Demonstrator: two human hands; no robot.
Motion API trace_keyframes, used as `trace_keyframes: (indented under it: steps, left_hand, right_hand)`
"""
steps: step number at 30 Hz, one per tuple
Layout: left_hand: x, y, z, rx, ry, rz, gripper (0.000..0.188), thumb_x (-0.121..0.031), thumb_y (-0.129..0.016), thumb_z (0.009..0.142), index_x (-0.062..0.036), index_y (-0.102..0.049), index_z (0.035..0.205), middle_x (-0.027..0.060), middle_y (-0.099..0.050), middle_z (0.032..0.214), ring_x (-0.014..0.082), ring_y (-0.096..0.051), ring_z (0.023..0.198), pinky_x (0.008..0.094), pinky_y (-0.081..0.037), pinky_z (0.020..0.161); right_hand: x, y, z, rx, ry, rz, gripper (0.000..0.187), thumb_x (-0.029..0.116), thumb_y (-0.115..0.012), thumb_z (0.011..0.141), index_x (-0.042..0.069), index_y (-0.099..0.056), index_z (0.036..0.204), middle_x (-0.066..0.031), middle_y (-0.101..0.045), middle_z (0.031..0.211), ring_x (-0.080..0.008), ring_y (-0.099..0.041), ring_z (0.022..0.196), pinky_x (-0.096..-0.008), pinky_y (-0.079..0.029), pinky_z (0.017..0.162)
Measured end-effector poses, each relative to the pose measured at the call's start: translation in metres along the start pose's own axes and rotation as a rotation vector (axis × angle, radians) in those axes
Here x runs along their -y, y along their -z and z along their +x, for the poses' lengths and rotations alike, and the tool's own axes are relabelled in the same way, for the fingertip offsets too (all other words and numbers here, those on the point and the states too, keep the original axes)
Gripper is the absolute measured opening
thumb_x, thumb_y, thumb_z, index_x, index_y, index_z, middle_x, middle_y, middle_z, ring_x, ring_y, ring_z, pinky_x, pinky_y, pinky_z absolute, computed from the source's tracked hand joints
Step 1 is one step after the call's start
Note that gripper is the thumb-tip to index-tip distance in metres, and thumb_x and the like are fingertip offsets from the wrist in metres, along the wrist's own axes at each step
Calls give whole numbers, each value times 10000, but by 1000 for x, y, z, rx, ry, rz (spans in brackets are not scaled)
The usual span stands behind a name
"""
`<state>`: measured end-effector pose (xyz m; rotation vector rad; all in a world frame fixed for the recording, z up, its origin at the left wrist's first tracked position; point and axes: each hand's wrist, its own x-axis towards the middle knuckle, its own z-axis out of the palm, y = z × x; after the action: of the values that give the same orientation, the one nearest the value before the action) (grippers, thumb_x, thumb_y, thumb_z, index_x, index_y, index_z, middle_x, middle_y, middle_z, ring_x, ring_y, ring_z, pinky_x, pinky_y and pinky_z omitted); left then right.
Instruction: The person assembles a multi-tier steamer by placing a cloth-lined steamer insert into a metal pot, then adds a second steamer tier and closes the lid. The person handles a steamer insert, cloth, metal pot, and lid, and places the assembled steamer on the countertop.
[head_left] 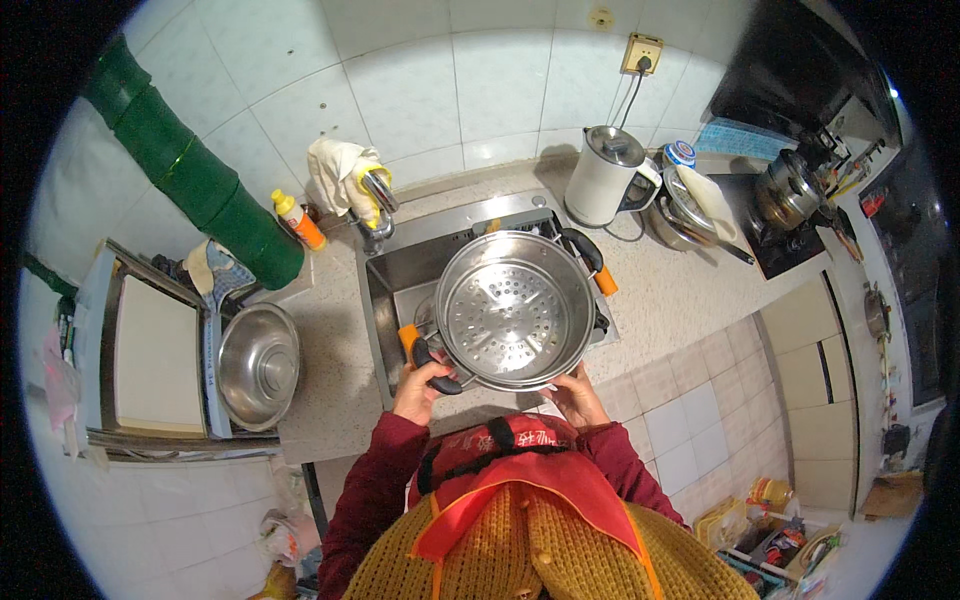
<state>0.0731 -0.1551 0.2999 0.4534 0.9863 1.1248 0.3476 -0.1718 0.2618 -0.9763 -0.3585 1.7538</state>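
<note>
A shiny steel steamer pot (515, 318) with a perforated floor sits over the sink (378, 300), covering most of the basin. It has black handles, and orange pieces stick out beside them at the left and the right. My left hand (415, 393) is closed around the black handle (432, 370) at the near left. At the near right, my right hand (578, 398) grips the pot's lower side, its fingers partly hidden beneath the rim. The pot hides what lies under it.
A tap (375, 205) draped with a cloth stands behind the sink, near a yellow-orange bottle (300, 220). To the right are a white kettle (605, 180), steel bowls (685, 222) and a stove (765, 240) with a pot. A steel basin (260, 365) rests at left.
</note>
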Motion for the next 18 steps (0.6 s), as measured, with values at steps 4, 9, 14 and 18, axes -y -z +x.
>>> trace_keyframes:
  steps: [4, 9, 14, 18]
  left_hand:
    - [-7, 8, -5, -33, 44, -110, 182, -53, -630, 715, -72, -521, 859, 63, -547, 952, 215, -578, 912, 378, -475, 847]
    - [-14, 19, -13, 15, -16, -180, 155, -48, -613, 715, -54, -525, 842, 92, -542, 1010, 223, -575, 929, 409, -471, 875]
    - [-7, 28, -24, -9, 15, -127, 146, -102, -614, 721, -38, -526, 818, 98, -532, 988, 204, -563, 899, 390, -479, 862]
    - [-2, 29, -29, -24, 61, -9, 169, -173, -617, 737, -43, -532, 803, 86, -538, 967, 189, -568, 880, 355, -500, 822]
  right_hand:
    - [16, 5, -5, 191, -4, -48, 726, 29, -644, 757, 153, -242, 1349, -44, -418, 1240, -176, -504, 1044, -317, -460, 854]
    - [50, 14, 5, 367, 65, -76, 591, 553, -452, 880, 98, -439, 1257, -28, -456, 1255, -173, -428, 1141, -364, -385, 953]
    - [111, 1, 47, 234, 147, 26, 737, 673, -338, 854, 66, -422, 1265, -126, -524, 1177, -201, -550, 949, -364, -451, 841]
    - [137, -15, 64, 25, 11, -589, 603, 624, -435, 852, 55, -590, 978, -53, -616, 795, -126, -576, 677, -266, -478, 635]
